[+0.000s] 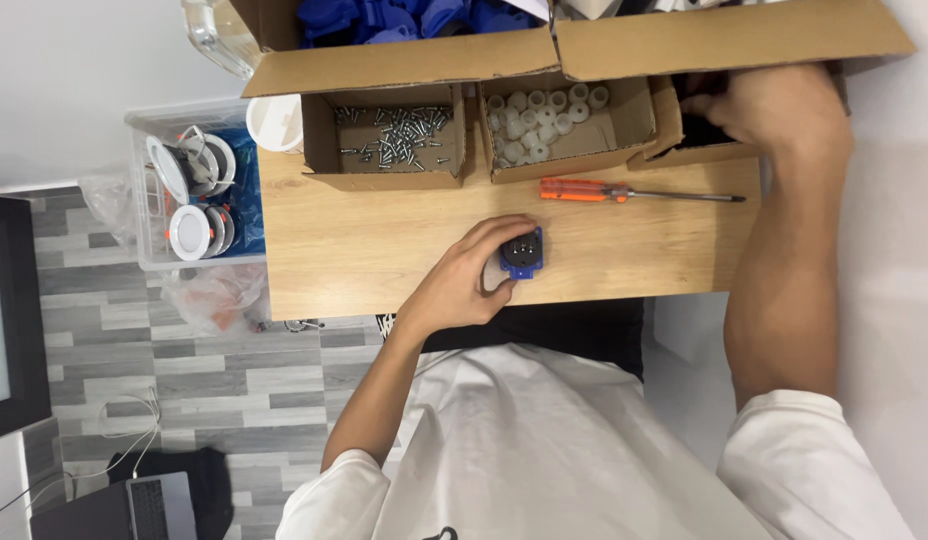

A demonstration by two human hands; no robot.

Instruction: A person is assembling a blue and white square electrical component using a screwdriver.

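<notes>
My left hand point(469, 275) grips a small blue and black plastic part point(522, 253) and holds it down on the wooden table point(364, 245) near its front edge. My right hand point(774, 105) reaches far right into a small cardboard box point(684, 148) with dark contents; its fingertips are hidden inside, so what they touch cannot be seen. An orange-handled screwdriver point(624, 192) lies on the table between the two hands, shaft pointing right.
Two open cardboard boxes stand at the table's back: one with screws point(394, 135), one with white plastic caps point(539, 120). A large carton point(584, 45) behind holds blue parts. A clear bin point(189, 195) with round light fittings sits left, on the grey plank floor.
</notes>
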